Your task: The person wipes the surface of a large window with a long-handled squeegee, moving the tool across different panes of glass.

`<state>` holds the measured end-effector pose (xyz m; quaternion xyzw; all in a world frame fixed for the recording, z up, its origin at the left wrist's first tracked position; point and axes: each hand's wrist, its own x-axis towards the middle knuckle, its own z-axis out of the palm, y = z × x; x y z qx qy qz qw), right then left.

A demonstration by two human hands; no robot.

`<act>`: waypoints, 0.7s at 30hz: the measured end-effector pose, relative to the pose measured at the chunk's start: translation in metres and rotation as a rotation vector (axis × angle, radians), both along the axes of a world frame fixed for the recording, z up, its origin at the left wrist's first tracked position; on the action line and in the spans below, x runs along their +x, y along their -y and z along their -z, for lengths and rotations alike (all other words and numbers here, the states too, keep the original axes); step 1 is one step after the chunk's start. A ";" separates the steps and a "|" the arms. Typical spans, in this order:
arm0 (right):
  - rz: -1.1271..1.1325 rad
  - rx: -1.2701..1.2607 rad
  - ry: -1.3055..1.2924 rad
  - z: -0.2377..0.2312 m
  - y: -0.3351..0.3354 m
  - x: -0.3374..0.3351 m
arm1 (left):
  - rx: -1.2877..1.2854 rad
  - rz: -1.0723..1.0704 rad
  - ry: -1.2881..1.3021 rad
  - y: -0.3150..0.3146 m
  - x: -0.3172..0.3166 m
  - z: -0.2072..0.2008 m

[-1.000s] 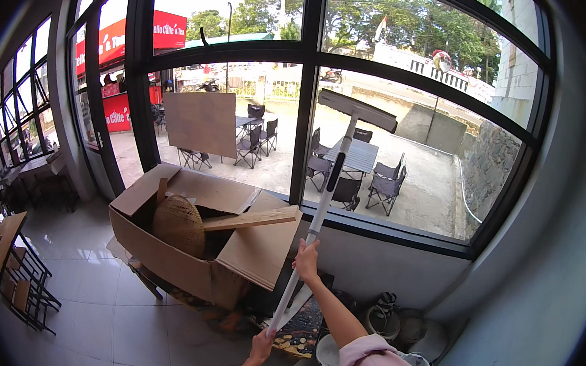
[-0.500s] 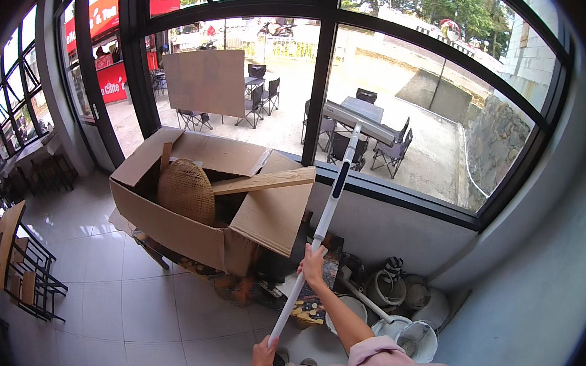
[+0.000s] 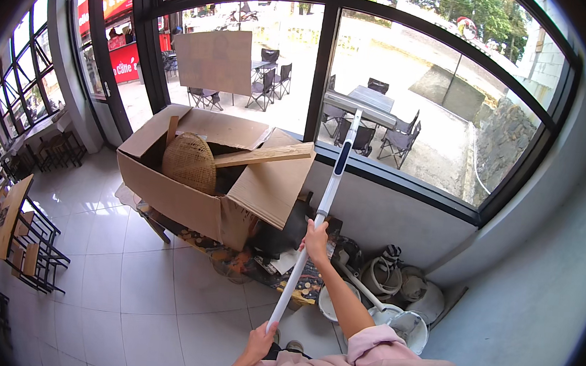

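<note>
Left hand (image 3: 261, 340) and right hand (image 3: 316, 241) wrap around the pole (image 3: 294, 279) well apart, presumably for leverage over the wide head (image 3: 359, 110) held up before the pane (image 3: 442, 119)

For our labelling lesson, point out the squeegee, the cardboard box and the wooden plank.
Squeegee (image 3: 329, 195): head view, on its white pole.
Cardboard box (image 3: 171, 197): head view, on its near side.
Wooden plank (image 3: 265, 156): head view, on its middle.

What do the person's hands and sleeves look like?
The left hand and right hand are bare, with no gloves or watch visible. The right sleeve is pale pink, loose, its wide cuff ending near the elbow; the left sleeve is unclear.
</note>
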<state>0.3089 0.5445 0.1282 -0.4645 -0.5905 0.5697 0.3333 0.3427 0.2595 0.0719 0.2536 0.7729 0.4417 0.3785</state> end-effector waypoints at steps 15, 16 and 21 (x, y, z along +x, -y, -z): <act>-0.018 0.038 -0.106 -0.011 0.009 0.038 | 0.113 -0.061 -0.157 0.007 0.044 0.004; -0.028 0.051 -0.129 -0.016 0.002 0.036 | 0.116 -0.053 -0.142 -0.001 0.040 0.000; -0.008 0.034 -0.105 -0.006 -0.013 0.018 | 0.087 -0.007 -0.164 -0.015 0.016 0.009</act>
